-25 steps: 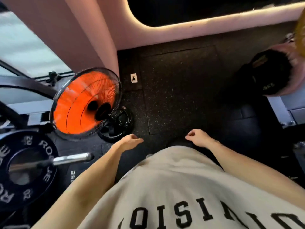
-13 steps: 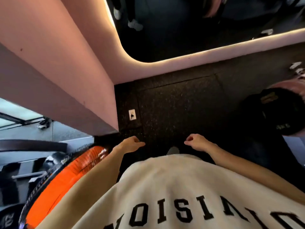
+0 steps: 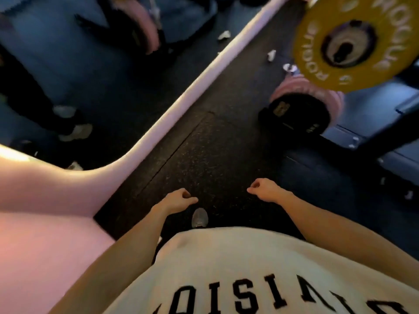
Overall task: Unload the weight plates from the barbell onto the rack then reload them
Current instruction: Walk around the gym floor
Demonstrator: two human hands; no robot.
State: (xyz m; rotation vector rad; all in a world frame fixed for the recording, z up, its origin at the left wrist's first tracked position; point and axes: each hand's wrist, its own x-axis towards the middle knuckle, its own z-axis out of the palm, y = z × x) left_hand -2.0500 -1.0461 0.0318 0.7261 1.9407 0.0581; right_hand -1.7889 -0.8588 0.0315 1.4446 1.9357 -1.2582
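Observation:
A yellow weight plate (image 3: 353, 39) with white lettering hangs at the top right, blurred by motion, with a round hub at its centre. Below it a pink plate (image 3: 301, 89) and a black plate (image 3: 294, 116) sit low near the floor. My left hand (image 3: 179, 198) and my right hand (image 3: 265, 189) hang loosely curled in front of my cream shirt, holding nothing and well short of the plates. The barbell shaft is out of sight.
A pink wall base (image 3: 56, 200) with a lit edge runs diagonally on the left, under a mirror (image 3: 90, 64) that reflects legs and shoes. A grey platform frame (image 3: 367, 137) lies at the right. Dark rubber floor (image 3: 215, 155) stretches ahead, my shoe (image 3: 199, 217) on it.
The view has swung right: the orange fan and the black plate on the bar at the left are gone, and the yellow plate has come in at top right. Both hands stay empty.

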